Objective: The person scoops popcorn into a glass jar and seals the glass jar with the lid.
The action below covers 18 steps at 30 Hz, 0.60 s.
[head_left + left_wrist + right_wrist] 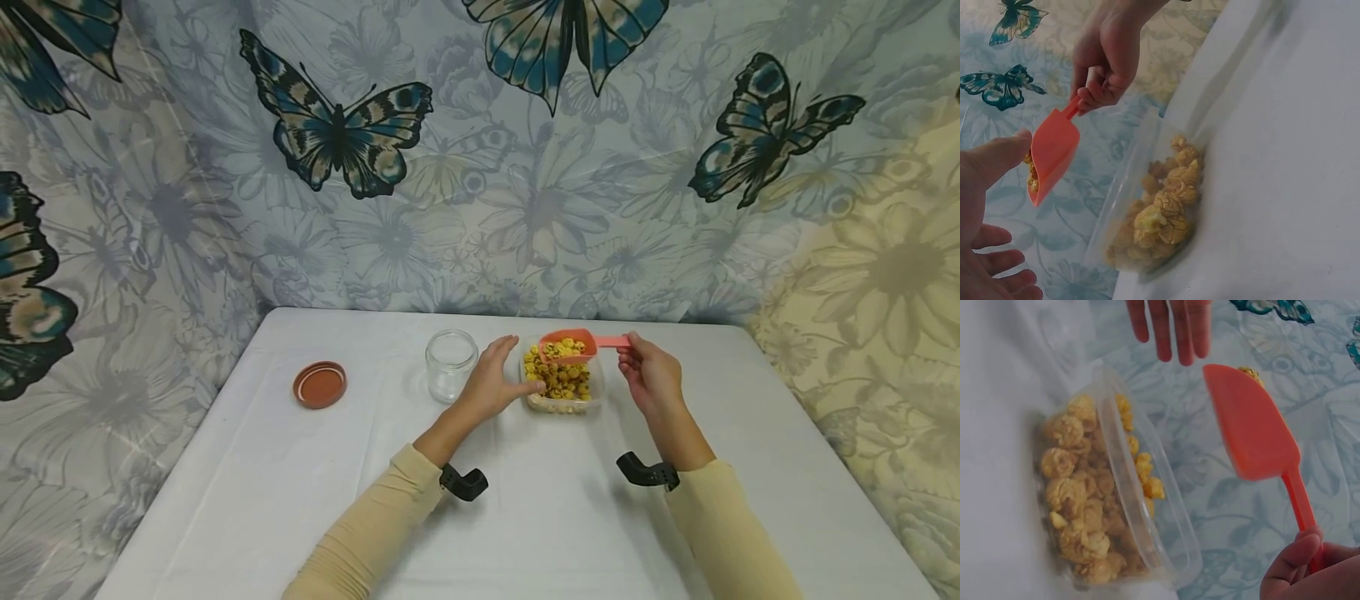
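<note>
My right hand (654,373) pinches the handle of an orange-red scoop (1250,428). In the head view the scoop carries yellow popcorn (564,347) and hangs above a clear plastic container (562,407). More popcorn (1169,206) fills much of that container, as both wrist views show through its wall. My left hand (491,379) has its fingers spread, thumb near the container's left rim, and holds nothing. Left of that hand stands a clear glass jar (448,375) with its mouth uncovered, partly overlapped by the hand.
A reddish-brown round lid (319,385) lies at the left of the white table (247,500). Behind the table's far edge hangs a butterfly-patterned cloth (450,225). Dark wrist cameras sit on both of the person's wrists.
</note>
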Each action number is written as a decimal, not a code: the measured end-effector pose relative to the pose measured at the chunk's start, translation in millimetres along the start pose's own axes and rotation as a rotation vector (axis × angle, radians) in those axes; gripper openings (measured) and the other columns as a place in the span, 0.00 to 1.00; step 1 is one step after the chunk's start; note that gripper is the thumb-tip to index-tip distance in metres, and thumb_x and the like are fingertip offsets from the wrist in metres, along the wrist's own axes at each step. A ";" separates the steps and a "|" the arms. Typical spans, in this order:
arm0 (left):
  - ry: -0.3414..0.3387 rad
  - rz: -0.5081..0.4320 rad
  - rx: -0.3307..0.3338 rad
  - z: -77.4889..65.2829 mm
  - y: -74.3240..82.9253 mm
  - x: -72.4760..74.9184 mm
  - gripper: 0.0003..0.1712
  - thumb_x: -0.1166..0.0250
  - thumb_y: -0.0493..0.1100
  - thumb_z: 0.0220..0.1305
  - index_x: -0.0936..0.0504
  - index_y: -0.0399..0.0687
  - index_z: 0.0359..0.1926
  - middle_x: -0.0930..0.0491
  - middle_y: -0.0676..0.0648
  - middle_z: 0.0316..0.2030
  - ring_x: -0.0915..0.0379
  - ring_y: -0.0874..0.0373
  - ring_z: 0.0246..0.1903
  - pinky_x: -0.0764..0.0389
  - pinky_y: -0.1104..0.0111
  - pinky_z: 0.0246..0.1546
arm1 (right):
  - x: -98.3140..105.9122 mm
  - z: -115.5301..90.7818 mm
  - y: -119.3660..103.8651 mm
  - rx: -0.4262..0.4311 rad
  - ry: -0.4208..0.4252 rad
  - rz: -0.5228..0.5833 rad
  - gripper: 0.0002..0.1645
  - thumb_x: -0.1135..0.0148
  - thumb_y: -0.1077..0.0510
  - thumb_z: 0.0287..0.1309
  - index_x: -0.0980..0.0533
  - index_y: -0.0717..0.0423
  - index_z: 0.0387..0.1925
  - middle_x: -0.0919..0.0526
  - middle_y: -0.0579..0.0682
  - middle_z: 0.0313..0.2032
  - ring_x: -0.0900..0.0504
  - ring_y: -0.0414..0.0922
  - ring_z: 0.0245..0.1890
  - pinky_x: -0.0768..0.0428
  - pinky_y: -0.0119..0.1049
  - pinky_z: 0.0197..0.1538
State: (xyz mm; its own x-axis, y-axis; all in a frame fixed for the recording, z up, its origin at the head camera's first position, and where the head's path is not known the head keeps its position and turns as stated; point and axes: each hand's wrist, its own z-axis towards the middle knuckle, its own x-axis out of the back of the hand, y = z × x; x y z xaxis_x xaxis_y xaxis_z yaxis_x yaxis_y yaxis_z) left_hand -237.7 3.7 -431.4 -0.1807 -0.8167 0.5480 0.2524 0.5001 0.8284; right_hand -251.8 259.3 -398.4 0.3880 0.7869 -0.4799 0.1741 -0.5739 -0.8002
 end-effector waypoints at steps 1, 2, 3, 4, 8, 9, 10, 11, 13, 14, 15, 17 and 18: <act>-0.001 0.000 -0.002 0.5 1.1 1.1 0.50 0.28 0.55 0.56 0.40 0.44 0.73 0.43 0.41 0.73 0.46 0.44 0.73 0.36 0.49 0.70 | -1.4 -0.4 -0.3 0.003 -0.003 -0.006 0.12 0.42 0.58 0.66 0.18 0.56 0.28 0.18 0.47 0.21 0.24 0.39 0.21 0.21 0.26 0.27; -0.001 0.003 -0.007 1.0 2.4 2.1 0.50 0.28 0.55 0.56 0.41 0.44 0.73 0.43 0.41 0.73 0.46 0.44 0.73 0.36 0.49 0.70 | -2.5 -0.5 -0.7 0.007 -0.005 -0.008 0.11 0.42 0.57 0.66 0.18 0.56 0.29 0.18 0.47 0.21 0.24 0.39 0.21 0.21 0.26 0.27; -0.001 0.003 -0.011 1.4 3.8 3.2 0.50 0.28 0.55 0.56 0.41 0.44 0.73 0.43 0.41 0.73 0.47 0.44 0.73 0.36 0.49 0.70 | -3.7 -0.5 -1.1 0.010 -0.009 -0.007 0.11 0.41 0.57 0.66 0.18 0.56 0.29 0.18 0.48 0.21 0.25 0.39 0.22 0.21 0.26 0.27; -0.002 0.005 -0.012 1.6 5.5 4.3 0.50 0.28 0.56 0.56 0.42 0.44 0.73 0.44 0.41 0.73 0.47 0.44 0.73 0.36 0.48 0.70 | -4.8 -0.5 -1.3 0.012 -0.015 -0.005 0.11 0.41 0.57 0.66 0.18 0.56 0.30 0.18 0.48 0.22 0.25 0.39 0.22 0.21 0.26 0.27; 0.001 0.016 -0.015 2.0 11.1 9.1 0.51 0.29 0.57 0.57 0.43 0.44 0.74 0.46 0.41 0.74 0.48 0.43 0.73 0.36 0.47 0.69 | -8.4 0.2 -2.2 0.012 -0.044 0.021 0.11 0.41 0.58 0.66 0.18 0.58 0.30 0.18 0.48 0.20 0.24 0.39 0.21 0.21 0.27 0.27; 0.002 0.018 -0.014 1.8 12.2 10.5 0.52 0.29 0.57 0.57 0.43 0.44 0.74 0.46 0.41 0.74 0.48 0.43 0.73 0.36 0.47 0.69 | -9.4 0.2 -2.3 0.011 -0.051 0.024 0.11 0.41 0.58 0.66 0.18 0.58 0.30 0.18 0.48 0.20 0.24 0.39 0.21 0.21 0.27 0.26; 0.005 0.023 -0.015 1.8 13.1 11.9 0.52 0.29 0.57 0.57 0.44 0.44 0.74 0.46 0.41 0.74 0.48 0.43 0.73 0.36 0.47 0.69 | -10.3 0.1 -2.4 0.011 -0.056 0.024 0.11 0.42 0.58 0.66 0.18 0.58 0.29 0.18 0.48 0.20 0.24 0.39 0.21 0.22 0.27 0.26; 0.007 0.025 -0.020 1.8 13.5 13.4 0.52 0.29 0.57 0.56 0.44 0.44 0.74 0.46 0.41 0.74 0.49 0.43 0.73 0.36 0.47 0.69 | -11.0 0.3 -2.4 0.012 -0.057 0.025 0.12 0.42 0.59 0.66 0.18 0.58 0.29 0.18 0.48 0.20 0.24 0.39 0.20 0.22 0.27 0.26; 0.012 0.025 -0.032 2.1 14.0 16.6 0.52 0.28 0.57 0.56 0.44 0.43 0.74 0.46 0.41 0.74 0.49 0.43 0.73 0.36 0.47 0.69 | -12.7 0.4 -2.4 0.014 -0.064 0.027 0.12 0.43 0.59 0.67 0.18 0.57 0.28 0.18 0.48 0.20 0.23 0.39 0.20 0.22 0.27 0.26; 0.012 0.023 -0.035 2.1 14.1 18.4 0.53 0.28 0.57 0.56 0.44 0.42 0.74 0.47 0.41 0.74 0.50 0.43 0.74 0.37 0.47 0.70 | -13.9 0.2 -2.4 0.015 -0.070 0.028 0.12 0.43 0.59 0.67 0.18 0.57 0.28 0.18 0.48 0.20 0.23 0.39 0.20 0.22 0.27 0.26; 0.013 0.021 -0.040 1.9 14.4 20.1 0.53 0.28 0.57 0.56 0.44 0.43 0.74 0.47 0.41 0.74 0.50 0.43 0.74 0.37 0.47 0.70 | -14.9 0.3 -2.4 0.017 -0.080 0.030 0.13 0.43 0.60 0.67 0.18 0.57 0.28 0.18 0.48 0.20 0.23 0.39 0.20 0.22 0.27 0.26; 0.023 0.025 -0.052 1.5 14.5 23.4 0.53 0.28 0.56 0.56 0.44 0.42 0.74 0.46 0.41 0.74 0.50 0.43 0.74 0.37 0.47 0.70 | -17.1 0.5 -2.0 0.020 -0.103 0.042 0.13 0.44 0.60 0.67 0.18 0.58 0.28 0.18 0.49 0.20 0.23 0.39 0.20 0.22 0.27 0.26; 0.030 0.032 -0.055 1.4 14.7 24.9 0.53 0.28 0.57 0.56 0.44 0.42 0.74 0.46 0.41 0.74 0.50 0.43 0.74 0.38 0.47 0.70 | -18.3 0.5 -1.8 0.020 -0.118 0.049 0.13 0.44 0.61 0.67 0.18 0.58 0.28 0.18 0.49 0.20 0.23 0.39 0.20 0.22 0.27 0.26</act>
State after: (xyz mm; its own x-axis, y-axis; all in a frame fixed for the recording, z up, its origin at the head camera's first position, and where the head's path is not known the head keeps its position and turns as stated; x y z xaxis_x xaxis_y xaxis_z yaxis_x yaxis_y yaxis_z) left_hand -239.8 -8.9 -405.4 -0.1435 -0.8090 0.5700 0.3095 0.5104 0.8023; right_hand -259.7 246.0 -388.4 0.2867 0.7796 -0.5569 0.1392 -0.6090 -0.7809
